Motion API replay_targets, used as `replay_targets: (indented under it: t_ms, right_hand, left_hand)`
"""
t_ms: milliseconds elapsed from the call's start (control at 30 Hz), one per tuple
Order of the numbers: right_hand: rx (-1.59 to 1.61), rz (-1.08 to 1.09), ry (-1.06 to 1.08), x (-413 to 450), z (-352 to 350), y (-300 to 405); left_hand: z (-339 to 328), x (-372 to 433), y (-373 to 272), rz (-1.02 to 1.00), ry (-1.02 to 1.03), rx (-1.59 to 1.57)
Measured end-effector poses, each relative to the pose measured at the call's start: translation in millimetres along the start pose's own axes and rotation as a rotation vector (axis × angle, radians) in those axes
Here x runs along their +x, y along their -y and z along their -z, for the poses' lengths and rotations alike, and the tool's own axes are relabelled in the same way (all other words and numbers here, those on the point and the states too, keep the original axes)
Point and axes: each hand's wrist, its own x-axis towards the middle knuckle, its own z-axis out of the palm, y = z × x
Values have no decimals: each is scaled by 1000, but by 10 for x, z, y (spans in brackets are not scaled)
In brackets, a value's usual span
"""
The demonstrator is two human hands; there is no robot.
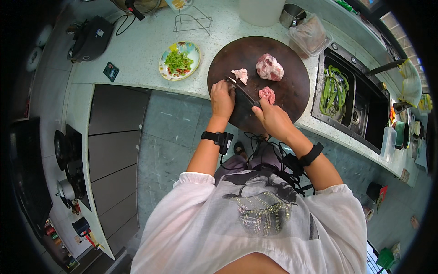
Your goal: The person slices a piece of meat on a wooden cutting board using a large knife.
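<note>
My right hand (273, 118) grips the dark handle of a kitchen knife (243, 89), whose blade slants up and left across a round, dark chopping board (291, 99). At the board's left side, my left hand (222, 97) is bent over the surface, its fingertips beside the blade tip. A small pale bit shows by those fingertips; whether they pinch it is hidden. Just beyond the blade lies a piece of whitish fat (241, 75). A larger chunk of raw meat (269, 67) sits farther back, and a small heap of cut pink meat (267, 95) rests near the knife handle.
Left of the board stands a patterned plate (195, 57) of chopped green and red vegetables. A phone (111, 71), wire rack (193, 21) and clear plastic container (309, 36) are on the counter. At right, a black double sink (371, 120) holds long green vegetables (333, 90). Cables hang by my waist.
</note>
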Motion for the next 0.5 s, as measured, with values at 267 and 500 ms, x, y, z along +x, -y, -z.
replay_targets:
  t_ms: [267,500]
  right_hand:
    - [-79,122,-219,262,-21,-77]
    - [89,-54,-82,182,238,-140]
  left_hand:
    - [53,-61,-18,-19,128,-17]
    - [-62,-14,-33,-1,-36,-12]
